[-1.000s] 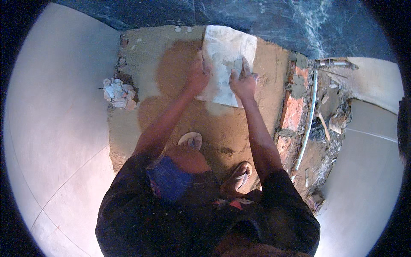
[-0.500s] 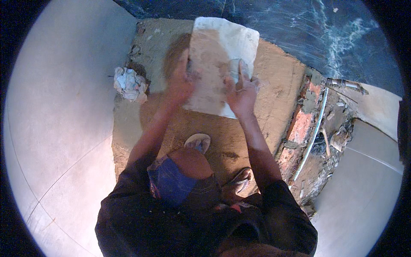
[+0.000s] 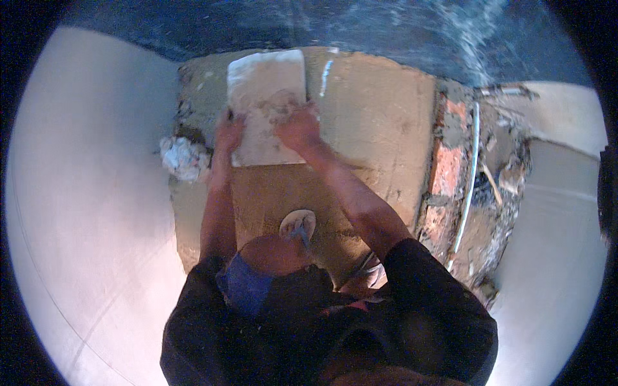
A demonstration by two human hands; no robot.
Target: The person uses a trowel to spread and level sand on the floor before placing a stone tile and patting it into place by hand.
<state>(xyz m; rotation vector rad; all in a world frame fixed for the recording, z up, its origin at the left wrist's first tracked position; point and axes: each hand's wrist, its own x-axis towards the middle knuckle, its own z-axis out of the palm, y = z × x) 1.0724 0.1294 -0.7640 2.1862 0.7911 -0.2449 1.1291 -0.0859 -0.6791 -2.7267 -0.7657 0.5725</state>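
Observation:
A pale rectangular slab (image 3: 266, 76), its face smeared with sandy dirt, is at the far left part of the brown sandy bed (image 3: 386, 109). It looks tile-like, but I cannot tell its exact kind. My left hand (image 3: 230, 132) is closed on its left edge. On the right edge, my right hand (image 3: 299, 128) grips too, its thumb side over the dusty face. Both hands are somewhat blurred, and the fingertips under the slab are hidden. Whether the slab's underside touches the bed cannot be made out.
Crumpled whitish paper or plastic (image 3: 185, 159) lies left of the slab. Exposed bricks (image 3: 446, 170), a pale pipe (image 3: 472, 174) and rubble border the bed's right side. A dark blue veined surface (image 3: 270, 29) runs along the back. My sandalled foot (image 3: 298, 225) stands on the bed.
The slab has shifted left in view and turned straighter, with both hands still on it. A narrow white strip now shows on the bed to its right. The view has tilted a little.

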